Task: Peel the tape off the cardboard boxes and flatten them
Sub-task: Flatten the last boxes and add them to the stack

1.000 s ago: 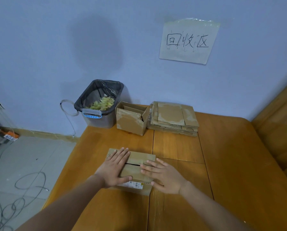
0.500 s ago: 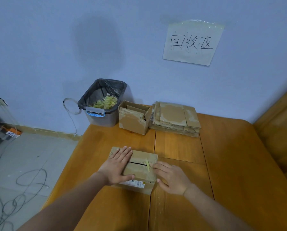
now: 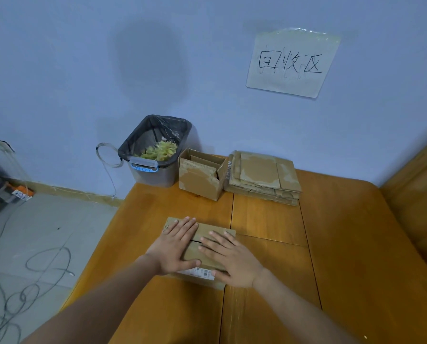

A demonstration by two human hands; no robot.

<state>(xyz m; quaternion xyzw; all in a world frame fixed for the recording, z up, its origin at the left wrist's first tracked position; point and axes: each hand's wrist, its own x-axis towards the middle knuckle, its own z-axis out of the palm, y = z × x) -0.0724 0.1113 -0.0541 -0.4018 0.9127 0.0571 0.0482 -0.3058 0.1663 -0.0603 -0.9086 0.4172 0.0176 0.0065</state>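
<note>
Head view, worktop (image 3: 356,244) scene, read left to right.

Floor at far left carries loose cable. Against the wall stands a lined bin (image 3: 155,155) holding yellowish scraps, which look like stripped tape. Just right of the bin: an open box (image 3: 200,177), upright, flaps tucked inward, not yet flattened. Touching its right side: a stack of flattened boxes (image 3: 263,178). A paper sign (image 3: 292,63) hangs on the wall above the stack.

Task item: a small closed box (image 3: 195,253) near the worktop's near-left area, directly in front of the person. Long axis runs left-right, slightly skewed. The flap seam shows as a dark slit along that axis between the two hands. A white shipping label (image 3: 200,272) sits on the near face.

Left hand (image 3: 175,247): flat, fingers spread and extended, palm down on the left half of the box top, thumb pointing right along the near edge. Grips nothing; presses only.

Right hand (image 3: 229,256): likewise flat and open, palm down on the right half, fingers angled up-left toward the seam, thumb hooked over the near face beside the label. Holds nothing.

Judgement: both hands are equally close, one per flap, and the seam lies between them. No tape strip is discernible on the seam. The next move likely turns on this seam line, parting the flaps outward or pressing down to collapse the box.
</note>
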